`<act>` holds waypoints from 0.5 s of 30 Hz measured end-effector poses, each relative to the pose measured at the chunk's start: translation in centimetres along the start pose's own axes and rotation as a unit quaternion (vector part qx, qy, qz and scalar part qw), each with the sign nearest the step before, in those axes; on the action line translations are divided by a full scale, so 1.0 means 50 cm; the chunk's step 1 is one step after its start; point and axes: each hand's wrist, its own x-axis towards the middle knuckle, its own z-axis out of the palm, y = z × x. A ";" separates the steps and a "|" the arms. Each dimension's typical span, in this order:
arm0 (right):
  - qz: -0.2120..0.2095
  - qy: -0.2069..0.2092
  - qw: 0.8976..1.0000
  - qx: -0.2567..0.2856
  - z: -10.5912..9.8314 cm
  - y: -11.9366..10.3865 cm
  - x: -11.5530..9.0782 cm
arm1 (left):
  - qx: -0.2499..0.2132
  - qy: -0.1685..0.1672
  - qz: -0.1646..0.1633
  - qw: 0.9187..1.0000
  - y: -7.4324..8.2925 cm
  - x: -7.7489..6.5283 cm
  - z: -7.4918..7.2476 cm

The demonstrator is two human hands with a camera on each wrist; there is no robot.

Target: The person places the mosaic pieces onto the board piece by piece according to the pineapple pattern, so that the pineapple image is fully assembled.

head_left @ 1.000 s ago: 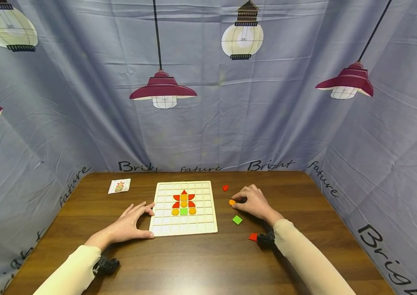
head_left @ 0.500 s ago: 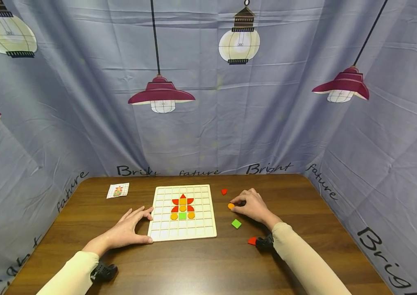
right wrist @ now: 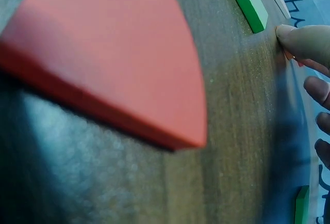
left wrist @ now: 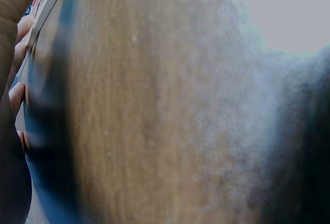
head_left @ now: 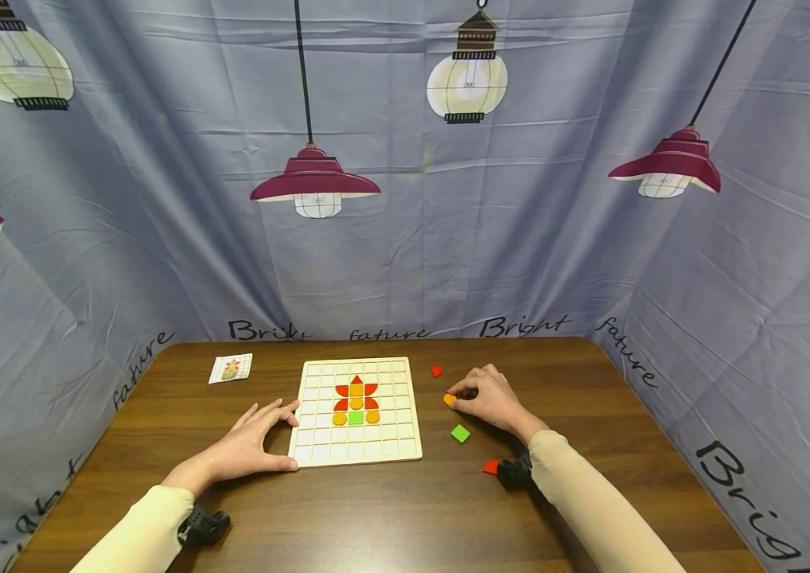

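Note:
My left hand lies at the left side of a cream gridded board, thumb and fingertips spread along its edge. In the left wrist view only part of that hand shows, beside the board's rim. Flat pieces on the board form a figure: a red triangle on top, red petal shapes, orange pieces and a green square. To the right of the board my right hand pinches an orange disc between thumb and finger, at the tabletop. Its underside is hidden.
Near the right hand lie a small red piece, a green square and a red rounded wedge, large in the right wrist view. Another green piece shows there. A pattern card lies back left. Printed curtains surround the wooden table.
The head view has tilted slightly, so everything sits a little lower in it. Both hands keep their places, the left at the board and the right at the orange disc.

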 end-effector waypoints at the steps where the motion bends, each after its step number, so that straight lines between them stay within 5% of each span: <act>1: -0.001 0.000 1.000 -0.001 0.000 -0.001 0.000 | 0.000 0.001 0.001 1.000 0.000 -0.001 0.000; 15: -0.017 0.009 1.000 -0.009 0.004 0.006 0.003 | -0.010 -0.006 -0.010 1.000 0.002 0.002 -0.001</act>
